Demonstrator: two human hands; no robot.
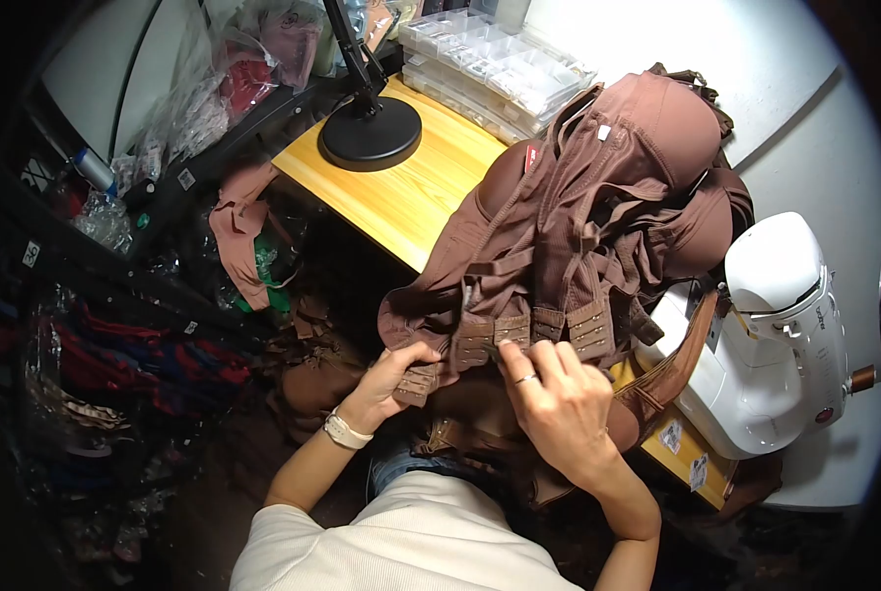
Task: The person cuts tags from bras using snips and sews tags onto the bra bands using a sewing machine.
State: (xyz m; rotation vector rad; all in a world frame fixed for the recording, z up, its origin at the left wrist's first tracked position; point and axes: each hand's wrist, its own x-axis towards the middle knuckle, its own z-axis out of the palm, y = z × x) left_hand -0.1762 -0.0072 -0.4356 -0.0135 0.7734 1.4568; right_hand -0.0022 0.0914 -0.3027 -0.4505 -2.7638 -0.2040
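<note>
A heap of brown bras (618, 148) lies across the table's right side and hangs over its front edge toward my lap. My left hand (389, 386) is closed on the end of a bra band (417, 385), with hook-and-eye rows beside the fingertips. My right hand (564, 409) has its fingers curled into a pinch at the hook-and-eye strips (495, 340). A small dark shape shows at its fingertips, too small to name. Several closure strips with metal hooks or eyes lie side by side just beyond both hands.
A white sewing machine (785, 355) stands at the right. On the wooden table (401, 207) are a black lamp base (371, 133) and clear compartment boxes (495, 64). Plastic-wrapped goods (253, 69) fill the rack at left, and a pink garment (240, 236) hangs there.
</note>
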